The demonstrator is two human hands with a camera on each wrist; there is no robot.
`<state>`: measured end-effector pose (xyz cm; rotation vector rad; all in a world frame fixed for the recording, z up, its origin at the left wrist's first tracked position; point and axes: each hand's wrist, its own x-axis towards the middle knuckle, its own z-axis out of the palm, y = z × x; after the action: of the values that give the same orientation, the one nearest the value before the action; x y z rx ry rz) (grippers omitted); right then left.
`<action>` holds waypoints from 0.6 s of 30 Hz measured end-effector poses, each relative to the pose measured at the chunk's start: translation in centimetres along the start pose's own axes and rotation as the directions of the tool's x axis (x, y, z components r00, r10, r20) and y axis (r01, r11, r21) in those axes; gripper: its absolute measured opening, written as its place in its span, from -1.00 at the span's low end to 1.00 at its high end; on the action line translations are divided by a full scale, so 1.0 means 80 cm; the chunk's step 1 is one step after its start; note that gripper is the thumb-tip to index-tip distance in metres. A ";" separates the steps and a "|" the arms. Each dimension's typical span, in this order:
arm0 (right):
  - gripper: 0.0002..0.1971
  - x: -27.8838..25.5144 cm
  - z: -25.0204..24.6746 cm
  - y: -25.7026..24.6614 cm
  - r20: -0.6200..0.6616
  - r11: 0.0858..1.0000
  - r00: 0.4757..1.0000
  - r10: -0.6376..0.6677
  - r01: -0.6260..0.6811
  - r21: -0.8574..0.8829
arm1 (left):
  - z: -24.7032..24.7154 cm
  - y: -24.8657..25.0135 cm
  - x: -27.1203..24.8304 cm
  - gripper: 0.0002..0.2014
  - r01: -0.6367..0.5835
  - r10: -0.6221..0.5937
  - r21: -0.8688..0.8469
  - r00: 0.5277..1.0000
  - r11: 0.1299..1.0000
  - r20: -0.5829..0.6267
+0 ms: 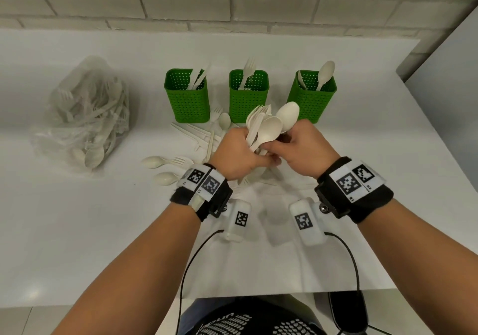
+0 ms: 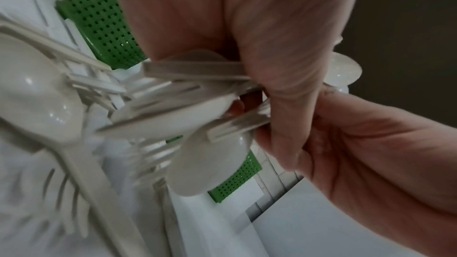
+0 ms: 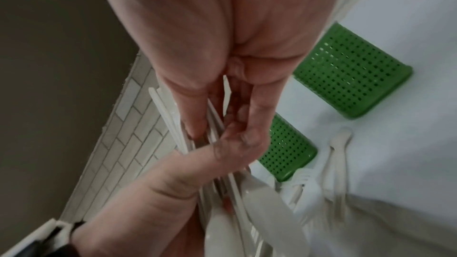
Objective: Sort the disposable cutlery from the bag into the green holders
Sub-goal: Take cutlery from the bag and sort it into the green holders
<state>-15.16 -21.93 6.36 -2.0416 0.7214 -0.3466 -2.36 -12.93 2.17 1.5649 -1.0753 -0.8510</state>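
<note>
Low over the table, in front of the middle holder, my left hand [image 1: 239,153] grips a mixed bundle of beige forks and spoons [image 1: 258,127] by the handles. My right hand [image 1: 301,146] meets it from the right and pinches the handle of a spoon [image 1: 287,113] that sticks up from the bundle. Three green perforated holders stand behind: the left holder [image 1: 186,96] has knives, the middle holder [image 1: 248,96] forks, the right holder [image 1: 311,95] spoons. In the left wrist view my left-hand fingers [image 2: 279,50] curl round the bundle [image 2: 173,108]. My right-hand thumb [image 3: 195,105] presses on the handles.
A clear plastic bag [image 1: 85,112] full of cutlery lies at the left of the white table [image 1: 77,231]. Loose spoons [image 1: 155,162], forks and knives [image 1: 191,133] lie scattered in front of the holders. A brick wall runs behind, and the table's front edge is near my body.
</note>
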 end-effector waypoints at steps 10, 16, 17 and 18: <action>-0.50 -0.019 -0.027 0.032 0.215 0.713 0.951 0.222 -0.007 -0.702 | -0.043 -0.011 -0.021 -0.77 0.018 -0.026 -0.026 0.930 1.000 -0.366; -0.47 -0.020 0.013 0.068 0.214 0.607 0.929 0.301 -0.013 -0.795 | -0.024 -0.049 -0.024 -0.82 0.136 -0.128 0.010 0.954 0.991 -0.269; -0.54 -0.019 0.014 0.070 0.216 0.596 0.932 0.291 0.000 -0.803 | -0.025 -0.051 -0.023 -0.80 0.133 -0.126 0.008 0.954 0.991 -0.272; -0.63 -0.019 0.014 0.071 0.217 0.588 0.936 0.278 0.013 -0.809 | -0.029 -0.049 -0.022 -0.78 0.121 -0.116 -0.002 0.950 0.993 -0.288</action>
<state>-17.85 -22.61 1.03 -2.7714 0.9164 0.5265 -0.03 -10.17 -1.10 1.7196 -0.7860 -0.6681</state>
